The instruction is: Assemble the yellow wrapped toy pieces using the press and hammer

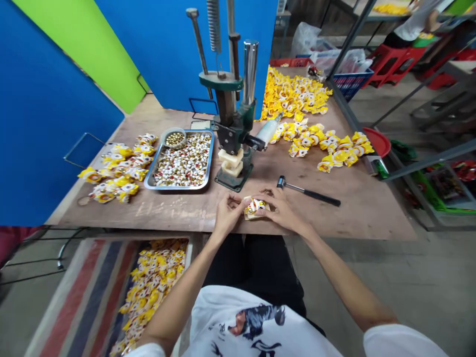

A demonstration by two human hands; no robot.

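Observation:
A small yellow-and-white figure piece (256, 206) sits on a cream block (253, 216) near the table's front edge. From the left, my left hand (229, 213) has its fingers curled and its thumb against the figure piece. My right hand (281, 208) reaches over the other side, fingers and thumb gripping the piece. Just right of that hand lies a hammer (310, 192) with a black handle. Behind my hands stands a green hand press (232, 124) with cream jaw blocks (231, 163). Part of the figure piece is hidden by my fingers.
A metal tray (178, 188) of small white, red and gold parts holds a bowl (174, 139) of gold beads. Yellow figure pieces lie in a left pile (119, 171), a right pile (340, 148) and a lower box (158, 277). Blue panels (148, 54) stand behind.

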